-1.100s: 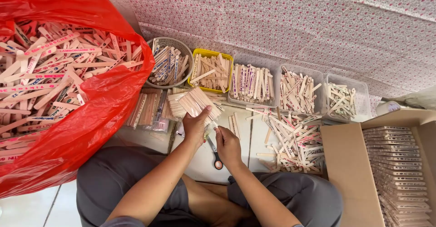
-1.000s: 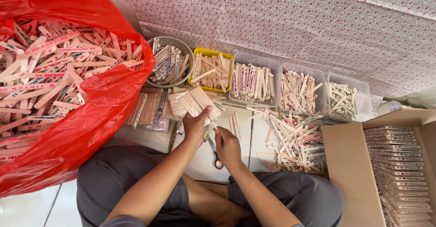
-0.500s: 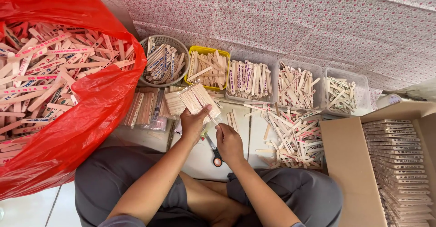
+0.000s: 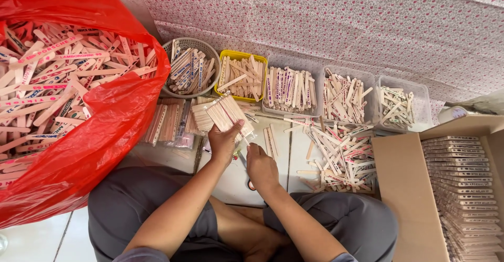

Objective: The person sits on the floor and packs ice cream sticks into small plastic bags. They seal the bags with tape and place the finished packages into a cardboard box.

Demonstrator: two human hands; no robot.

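Observation:
My left hand [image 4: 224, 142] grips a fanned bundle of flat wooden sticks [image 4: 227, 113], held above the floor in front of me. Just to its right, my right hand [image 4: 261, 166] has its fingers closed near the lower end of that bundle; what it pinches is too small to tell. A pair of scissors [image 4: 247, 174] lies on the floor, partly hidden under my right hand. I sit cross-legged in grey trousers.
A big red plastic bag [image 4: 100, 152] full of printed sticks fills the left. A round basket [image 4: 190, 69], a yellow tray [image 4: 240, 76] and three clear tubs [image 4: 347, 95] of sticks line the patterned wall. Loose sticks [image 4: 341, 154] lie right; a cardboard box [image 4: 409, 188] holds stacked sticks.
Both hands stay together at the stick bundle, shifting slightly. The camera has tilted a little, so the scene sits marginally lower and to the left.

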